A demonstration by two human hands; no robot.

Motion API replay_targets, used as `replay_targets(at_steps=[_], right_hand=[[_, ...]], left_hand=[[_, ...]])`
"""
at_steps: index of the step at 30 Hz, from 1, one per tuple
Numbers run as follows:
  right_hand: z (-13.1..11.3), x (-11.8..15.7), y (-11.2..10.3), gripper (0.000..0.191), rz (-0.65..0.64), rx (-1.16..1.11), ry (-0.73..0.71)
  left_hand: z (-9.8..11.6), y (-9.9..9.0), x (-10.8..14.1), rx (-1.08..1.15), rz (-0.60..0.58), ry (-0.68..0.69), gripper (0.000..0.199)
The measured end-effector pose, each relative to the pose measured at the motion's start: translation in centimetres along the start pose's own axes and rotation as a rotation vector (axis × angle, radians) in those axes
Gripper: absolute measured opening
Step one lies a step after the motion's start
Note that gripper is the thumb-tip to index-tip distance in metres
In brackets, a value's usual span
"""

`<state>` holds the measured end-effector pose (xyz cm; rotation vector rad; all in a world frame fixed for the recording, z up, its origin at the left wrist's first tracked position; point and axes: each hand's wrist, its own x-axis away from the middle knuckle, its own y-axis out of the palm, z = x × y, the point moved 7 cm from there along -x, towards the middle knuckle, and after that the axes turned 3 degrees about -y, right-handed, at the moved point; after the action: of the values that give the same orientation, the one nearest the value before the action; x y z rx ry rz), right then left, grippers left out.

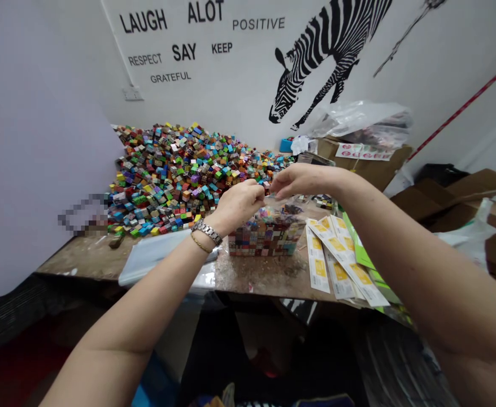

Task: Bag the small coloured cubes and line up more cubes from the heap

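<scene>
A clear plastic bag (pixel 262 240) stands on the table in front of me, packed with rows of small coloured cubes. Loose, crinkled film and brighter pieces show at its top. My left hand (pixel 243 204), with a metal watch (pixel 206 232) on the wrist, is closed at the upper left of the bag, its fingers curled on the film. From the right, my right hand (pixel 294 180) bends down over the bag's top with thumb and fingers pinched on its edge. The fingertips of both hands nearly meet, and the thin film between them is hard to make out.
Behind the bag spreads a big heap of coloured cubes (pixel 184 169). Flat clear bags (pixel 155 257) lie at left, printed label strips (pixel 339 257) and green sheets (pixel 360 254) at right. Cardboard boxes (pixel 464 198) stand farther right. A pale panel (pixel 40 141) blocks the left side.
</scene>
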<state>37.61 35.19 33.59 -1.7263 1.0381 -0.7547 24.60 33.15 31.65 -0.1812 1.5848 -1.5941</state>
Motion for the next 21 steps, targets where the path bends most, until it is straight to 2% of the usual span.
replay_targets(at_steps=[3, 6, 9, 15, 21], right_hand=[[-0.8, -0.9, 0.1, 0.015, -0.069, 0.117, -0.025], [-1.7, -1.5, 0.2, 0.018, -0.040, 0.303, 0.015], [-2.5, -1.6, 0.6, 0.015, 0.023, 0.397, 0.029], [-1.9, -0.8, 0.9, 0.024, 0.178, 0.355, 0.074], [-2.2, -0.1, 1.2, 0.026, 0.187, 0.358, 0.062]], left_hand=[[0.0, 0.1, 0.0, -0.004, 0.007, -0.013, 0.014], [-0.1, 0.2, 0.1, -0.013, 0.017, -0.015, 0.012], [-0.2, 0.3, 0.2, -0.041, 0.018, -0.010, 0.013], [-0.2, 0.6, 0.2, -0.129, -0.021, -0.052, 0.020], [-0.5, 0.9, -0.4, -0.188, -0.076, -0.170, 0.016]])
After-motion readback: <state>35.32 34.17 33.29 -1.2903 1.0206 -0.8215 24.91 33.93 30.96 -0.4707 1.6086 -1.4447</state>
